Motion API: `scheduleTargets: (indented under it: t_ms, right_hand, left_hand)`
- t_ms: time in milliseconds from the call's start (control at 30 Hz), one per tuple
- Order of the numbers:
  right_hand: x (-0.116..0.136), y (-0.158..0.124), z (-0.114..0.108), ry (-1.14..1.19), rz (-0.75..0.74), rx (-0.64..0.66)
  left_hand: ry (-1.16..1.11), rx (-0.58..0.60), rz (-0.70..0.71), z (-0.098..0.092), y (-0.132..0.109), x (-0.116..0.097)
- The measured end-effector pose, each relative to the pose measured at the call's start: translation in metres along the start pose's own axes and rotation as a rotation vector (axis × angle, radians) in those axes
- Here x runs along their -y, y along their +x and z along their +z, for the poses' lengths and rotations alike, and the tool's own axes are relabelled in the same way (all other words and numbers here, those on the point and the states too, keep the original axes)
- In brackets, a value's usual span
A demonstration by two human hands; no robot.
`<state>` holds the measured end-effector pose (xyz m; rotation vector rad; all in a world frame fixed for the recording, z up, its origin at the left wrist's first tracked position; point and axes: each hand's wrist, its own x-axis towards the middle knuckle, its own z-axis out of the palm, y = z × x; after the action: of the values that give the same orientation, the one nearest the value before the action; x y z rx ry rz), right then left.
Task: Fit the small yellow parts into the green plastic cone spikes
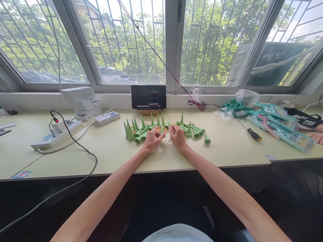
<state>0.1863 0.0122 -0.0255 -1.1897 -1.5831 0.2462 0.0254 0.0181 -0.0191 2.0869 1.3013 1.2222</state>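
Nearest of all was the pale cloth of the person's shirt [178, 233], with two bare forearms reaching out from it over the tabletop [113, 154]. The left hand [152, 138] and the right hand [177, 136] met almost fingertip to fingertip at the near edge of a heap of green cones [136, 132]. Some of the cones stood on their bases and others lay on their sides. A scatter of small yellow bits [161, 128] lay among them, just beyond the fingers. Both hands were curled, with thumbs drawn in toward the forefingers. From where I stood I could not tell whether either pinched anything, as whatever might have been there was too small to make out.

To my eye, work this fine wanted the wrists resting on the tabletop. It also wanted one piece picked at a time, and the sleeveless arms held clear of the upright cones, which looked easy to topple.

A dark screen [148, 96] leaned against the sill behind the heap. A power strip [57, 134] and a stack of white boxes [82, 101] lay off to the left, and a black cable [83, 148] trailed over the front edge. To the right were a screwdriver [252, 133] and teal packets [282, 126]. Another person's hand [318, 137] rested at the far right margin.
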Motion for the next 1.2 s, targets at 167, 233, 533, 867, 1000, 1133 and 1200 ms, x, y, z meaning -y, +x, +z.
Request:
scheduleTargets:
  t_ms: [167, 233, 533, 867, 1000, 1133, 1200]
  right_hand:
    - [0.0, 0.001, -0.002, -0.022, 0.042, -0.049]
    - [0.0, 0.001, -0.003, -0.028, 0.05, -0.056]
    - [0.001, 0.002, -0.004, -0.05, 0.051, -0.026]
    - [0.002, 0.001, -0.004, -0.053, 0.034, -0.011]
    - [-0.001, 0.001, -0.003, -0.056, 0.023, -0.012]
    - [-0.003, 0.001, -0.002, -0.058, 0.011, -0.008]
    - [-0.004, 0.001, -0.002, -0.052, 0.012, -0.002]
  left_hand:
    - [0.032, 0.077, 0.027, -0.001, -0.004, -0.004]
    - [0.069, 0.081, 0.044, -0.001, -0.005, -0.004]
    - [0.163, 0.104, 0.056, -0.002, -0.003, -0.004]
    - [0.246, -0.027, -0.015, -0.007, -0.004, -0.009]
    - [0.28, -0.176, -0.044, -0.007, 0.0, -0.004]
    - [0.336, -0.193, -0.013, -0.007, 0.001, 0.001]
    - [0.373, -0.197, 0.047, -0.007, 0.001, 0.003]
